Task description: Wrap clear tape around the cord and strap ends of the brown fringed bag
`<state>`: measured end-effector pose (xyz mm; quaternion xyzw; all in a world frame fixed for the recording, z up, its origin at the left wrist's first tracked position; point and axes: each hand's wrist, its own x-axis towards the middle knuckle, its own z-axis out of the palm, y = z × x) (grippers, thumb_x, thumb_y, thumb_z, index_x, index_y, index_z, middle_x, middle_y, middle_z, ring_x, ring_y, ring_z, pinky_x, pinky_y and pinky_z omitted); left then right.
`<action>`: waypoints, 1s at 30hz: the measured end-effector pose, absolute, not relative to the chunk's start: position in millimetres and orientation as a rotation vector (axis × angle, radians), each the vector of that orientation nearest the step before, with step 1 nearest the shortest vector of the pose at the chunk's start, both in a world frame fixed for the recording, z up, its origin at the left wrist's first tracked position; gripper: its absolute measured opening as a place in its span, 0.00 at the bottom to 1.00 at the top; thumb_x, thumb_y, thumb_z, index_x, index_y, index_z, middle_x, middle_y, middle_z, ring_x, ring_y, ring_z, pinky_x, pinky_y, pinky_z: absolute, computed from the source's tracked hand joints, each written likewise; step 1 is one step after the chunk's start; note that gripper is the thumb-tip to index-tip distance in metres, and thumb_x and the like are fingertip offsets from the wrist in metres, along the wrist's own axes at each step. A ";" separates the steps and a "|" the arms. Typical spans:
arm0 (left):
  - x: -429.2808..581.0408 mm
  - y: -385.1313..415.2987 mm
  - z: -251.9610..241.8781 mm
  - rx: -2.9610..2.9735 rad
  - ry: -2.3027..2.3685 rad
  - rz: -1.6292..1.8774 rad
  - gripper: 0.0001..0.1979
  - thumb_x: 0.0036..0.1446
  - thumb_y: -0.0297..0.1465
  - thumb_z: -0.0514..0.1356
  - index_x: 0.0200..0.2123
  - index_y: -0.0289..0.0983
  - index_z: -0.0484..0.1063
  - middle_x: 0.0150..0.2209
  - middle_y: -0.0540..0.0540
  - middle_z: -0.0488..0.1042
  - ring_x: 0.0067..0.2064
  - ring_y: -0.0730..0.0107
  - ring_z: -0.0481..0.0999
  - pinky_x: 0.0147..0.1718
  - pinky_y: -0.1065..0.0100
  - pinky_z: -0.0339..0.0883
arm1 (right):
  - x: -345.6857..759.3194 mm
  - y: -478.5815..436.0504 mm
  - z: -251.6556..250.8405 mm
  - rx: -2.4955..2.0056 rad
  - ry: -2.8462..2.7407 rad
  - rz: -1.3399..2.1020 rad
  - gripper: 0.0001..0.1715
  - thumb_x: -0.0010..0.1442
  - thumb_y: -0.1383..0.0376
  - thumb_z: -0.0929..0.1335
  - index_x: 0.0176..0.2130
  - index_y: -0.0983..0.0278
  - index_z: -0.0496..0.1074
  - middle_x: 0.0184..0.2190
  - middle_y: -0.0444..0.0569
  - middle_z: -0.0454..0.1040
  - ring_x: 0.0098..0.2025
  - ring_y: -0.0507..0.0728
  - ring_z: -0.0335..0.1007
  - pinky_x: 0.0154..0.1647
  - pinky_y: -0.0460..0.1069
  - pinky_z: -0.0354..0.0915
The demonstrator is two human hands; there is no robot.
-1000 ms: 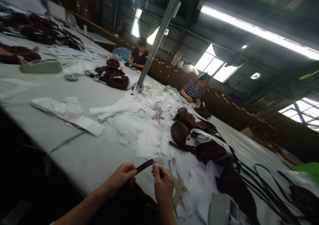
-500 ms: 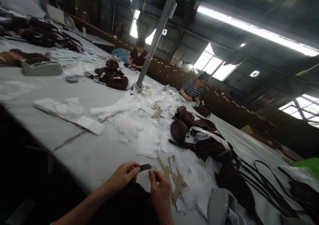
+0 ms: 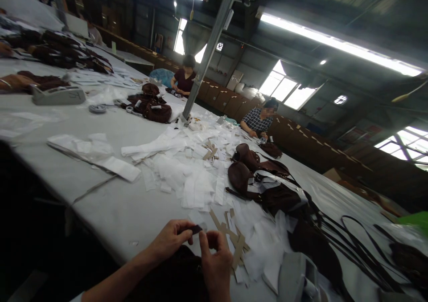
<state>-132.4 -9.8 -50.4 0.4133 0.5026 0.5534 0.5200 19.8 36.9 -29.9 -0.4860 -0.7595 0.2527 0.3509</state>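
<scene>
In the lower middle, my left hand (image 3: 174, 239) is closed, pinching the end of a dark brown strap (image 3: 196, 229) between thumb and fingers. Close beside its tip is my right hand (image 3: 216, 250), thumb and fingertips pressed together; whatever may be in that pinch is too small to make out. Below both hands hangs a dark brown bag (image 3: 174, 273), mostly in shadow, its lower part cut off by the frame.
White paper and plastic scraps (image 3: 197, 181) and tan card strips (image 3: 237, 244) litter the table (image 3: 110, 208). Brown leather bags (image 3: 281, 195) with long straps lie at right, near a grey tape dispenser (image 3: 296, 275). A metal post (image 3: 207, 57) rises beyond; co-workers sit across the table.
My left hand has shifted slightly right along the strap, so less of the strap's end shows. My right hand stays pinched beside it, its fingers a little more curled.
</scene>
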 end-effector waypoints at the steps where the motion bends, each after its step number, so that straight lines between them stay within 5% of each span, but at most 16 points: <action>1: -130.8 -10.3 -48.4 1.010 1.225 1.322 0.15 0.53 0.34 0.57 0.38 0.32 0.78 0.27 0.48 0.75 0.31 0.68 0.71 0.33 0.70 0.63 | 20.3 37.9 -30.4 -1.242 -1.959 0.632 0.18 0.56 0.52 0.69 0.36 0.65 0.74 0.25 0.47 0.76 0.27 0.55 0.72 0.30 0.47 0.66; 6: -124.2 -14.8 -43.4 1.105 1.314 1.325 0.13 0.52 0.30 0.54 0.37 0.33 0.77 0.29 0.48 0.76 0.31 0.68 0.72 0.33 0.70 0.64 | 20.1 43.3 -38.2 -1.094 -2.126 0.404 0.12 0.61 0.59 0.64 0.33 0.62 0.74 0.28 0.48 0.74 0.31 0.56 0.71 0.34 0.49 0.65; 11: -121.8 -18.0 -52.4 1.088 1.434 1.347 0.20 0.53 0.29 0.54 0.51 0.32 0.66 0.25 0.51 0.74 0.28 0.69 0.71 0.32 0.70 0.62 | 10.1 38.1 -45.8 -1.044 -2.175 0.245 0.11 0.62 0.64 0.63 0.32 0.62 0.72 0.27 0.47 0.72 0.31 0.56 0.69 0.34 0.49 0.63; 19: -132.6 -21.9 -57.0 1.137 1.359 1.399 0.23 0.57 0.32 0.53 0.57 0.35 0.58 0.30 0.50 0.73 0.32 0.68 0.70 0.36 0.69 0.60 | 0.4 31.4 -56.3 -1.084 -2.065 0.563 0.11 0.63 0.62 0.62 0.34 0.62 0.71 0.30 0.48 0.74 0.33 0.55 0.71 0.34 0.48 0.65; 24: -164.6 -35.7 -79.6 1.029 1.326 1.232 0.17 0.60 0.41 0.50 0.44 0.37 0.70 0.35 0.48 0.74 0.39 0.64 0.70 0.40 0.66 0.61 | 8.9 42.2 -58.1 -1.164 -2.030 0.628 0.12 0.63 0.60 0.63 0.36 0.63 0.73 0.33 0.50 0.77 0.36 0.57 0.73 0.39 0.49 0.66; 30: -170.9 -58.5 -97.9 0.923 1.096 1.223 0.21 0.59 0.47 0.53 0.45 0.37 0.66 0.33 0.50 0.72 0.34 0.68 0.69 0.34 0.69 0.61 | 5.6 48.7 -50.4 -1.104 -2.131 0.623 0.11 0.62 0.63 0.63 0.37 0.63 0.74 0.32 0.49 0.76 0.34 0.56 0.73 0.35 0.48 0.66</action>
